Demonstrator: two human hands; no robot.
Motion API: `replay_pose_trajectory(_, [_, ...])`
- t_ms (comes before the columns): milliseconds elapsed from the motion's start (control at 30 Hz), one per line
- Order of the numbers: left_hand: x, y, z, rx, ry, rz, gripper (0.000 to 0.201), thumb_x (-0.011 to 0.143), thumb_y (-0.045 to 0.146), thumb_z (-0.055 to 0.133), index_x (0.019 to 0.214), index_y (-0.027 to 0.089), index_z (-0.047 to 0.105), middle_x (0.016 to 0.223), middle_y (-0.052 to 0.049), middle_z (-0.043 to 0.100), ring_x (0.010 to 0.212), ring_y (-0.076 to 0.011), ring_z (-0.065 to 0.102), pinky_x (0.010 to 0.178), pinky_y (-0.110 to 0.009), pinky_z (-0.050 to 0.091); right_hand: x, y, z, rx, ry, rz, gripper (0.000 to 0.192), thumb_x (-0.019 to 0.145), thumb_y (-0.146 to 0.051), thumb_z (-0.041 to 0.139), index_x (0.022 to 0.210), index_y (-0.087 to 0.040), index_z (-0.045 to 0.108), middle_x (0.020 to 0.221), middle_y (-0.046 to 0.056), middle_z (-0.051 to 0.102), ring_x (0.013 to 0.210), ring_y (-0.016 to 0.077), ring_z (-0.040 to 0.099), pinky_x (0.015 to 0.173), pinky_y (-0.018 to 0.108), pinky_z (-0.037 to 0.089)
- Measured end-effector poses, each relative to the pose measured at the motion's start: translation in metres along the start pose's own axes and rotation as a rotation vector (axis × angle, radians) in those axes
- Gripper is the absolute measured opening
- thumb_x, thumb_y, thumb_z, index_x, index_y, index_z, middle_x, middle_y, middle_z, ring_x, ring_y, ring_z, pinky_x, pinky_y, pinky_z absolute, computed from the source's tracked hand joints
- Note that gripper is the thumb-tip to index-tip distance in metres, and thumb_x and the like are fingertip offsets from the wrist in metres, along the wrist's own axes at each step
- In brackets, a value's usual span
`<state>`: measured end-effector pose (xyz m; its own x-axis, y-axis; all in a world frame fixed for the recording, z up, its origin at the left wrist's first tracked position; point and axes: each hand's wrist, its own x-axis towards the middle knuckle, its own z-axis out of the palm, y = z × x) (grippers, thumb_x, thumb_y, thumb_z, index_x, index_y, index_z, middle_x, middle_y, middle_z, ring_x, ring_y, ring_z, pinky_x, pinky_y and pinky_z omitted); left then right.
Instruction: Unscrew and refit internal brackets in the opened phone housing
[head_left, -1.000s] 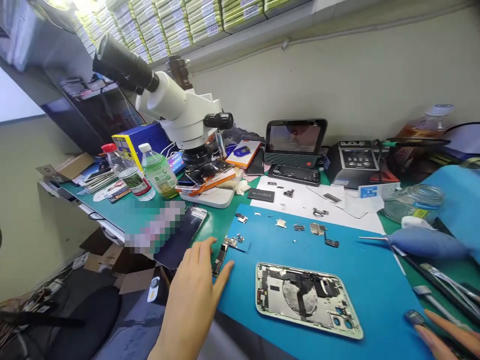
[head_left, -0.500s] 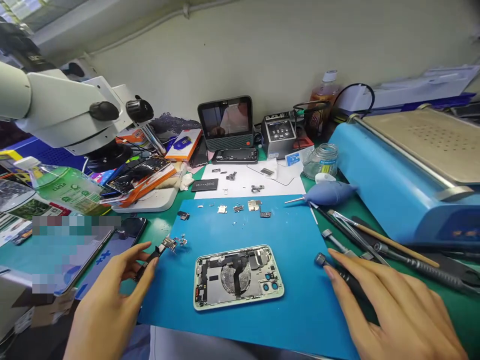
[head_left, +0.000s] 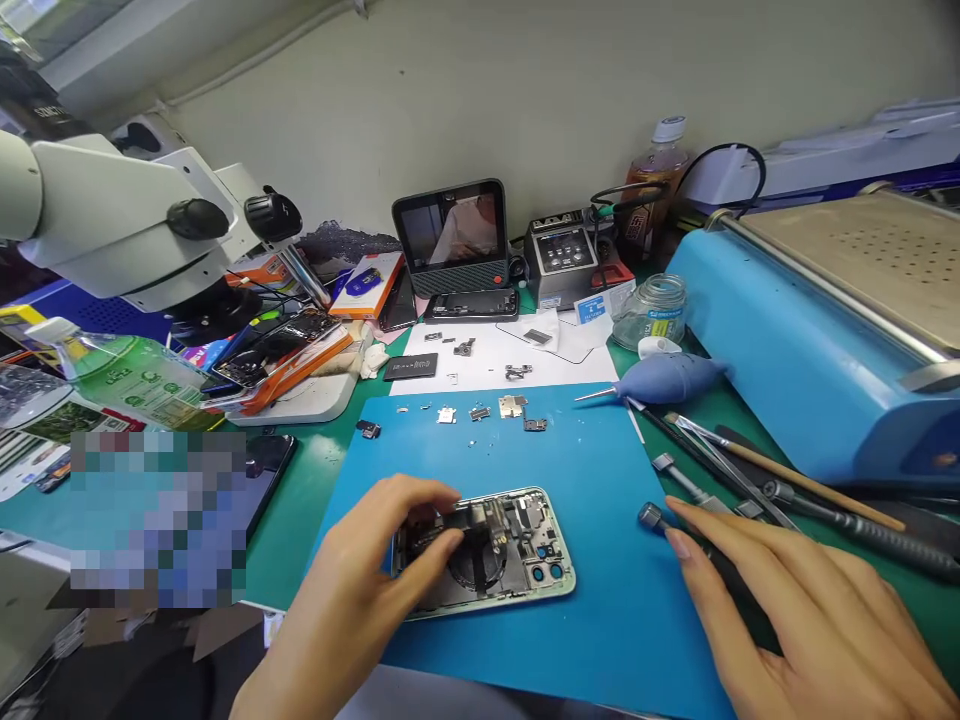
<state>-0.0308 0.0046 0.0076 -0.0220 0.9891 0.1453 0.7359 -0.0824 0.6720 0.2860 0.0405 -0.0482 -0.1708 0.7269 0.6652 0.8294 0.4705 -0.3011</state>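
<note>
My left hand pinches a small dark circuit board between thumb and fingertips, just over the open back housing of a phone. The board is blurred, with metal bits at its right end; whether it touches the housing I cannot tell. The housing lies flat, pale green at its rim, its two camera rings at the right. On the right side of the blue mat, my right hand is closed around a black tool with a round ribbed end, most of it hidden under the palm.
Small phone parts lie on the mat's far side. Behind them, a battery rests by white paper. A blue air blower, brushes and drivers are at right, beside a blue machine. A microscope overhangs the left.
My left hand has carried the circuit board from the mat's left edge rightward, over the phone housing. My right hand stays on the black tool. The view has shifted slightly.
</note>
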Motion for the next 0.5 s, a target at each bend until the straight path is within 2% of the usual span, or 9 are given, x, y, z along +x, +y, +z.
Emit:
replay_pose_trajectory(133, [0.001,0.002,0.008,-0.02,-0.069,0.043,0.016,0.112,0.031,0.067,0.123,0.04,0.072,0.118,0.005,0.078,0.11,-0.0184,0.075,0.09,-0.027,0.061,0.002,-0.003,-0.002,-0.017,-0.001,0.019,0.025,0.111,-0.028,0.068,0.135,-0.023,0.074,0.121,0.009,0.079,0.111,0.0295,0.069,0.106,0.045,0.049])
replay_pose_trajectory(333, [0.002,-0.006,0.015,-0.025,-0.083,0.059,0.017,0.113,0.029,0.066,0.125,0.041,0.07,0.118,0.005,0.076,0.111,-0.0187,0.072,0.094,-0.029,0.057,0.0,-0.001,-0.003,0.009,-0.007,0.012,0.025,0.112,-0.027,0.066,0.136,-0.022,0.073,0.121,0.009,0.078,0.112,0.0297,0.069,0.107,0.046,0.047])
replay_pose_trajectory(500, [0.005,-0.008,0.019,0.02,-0.042,0.109,0.02,0.112,0.028,0.069,0.127,0.042,0.068,0.116,0.008,0.077,0.109,-0.0171,0.071,0.092,-0.028,0.056,0.001,0.0,-0.003,0.018,-0.026,0.006,0.026,0.113,-0.028,0.064,0.137,-0.022,0.072,0.122,0.009,0.077,0.112,0.029,0.069,0.107,0.044,0.046])
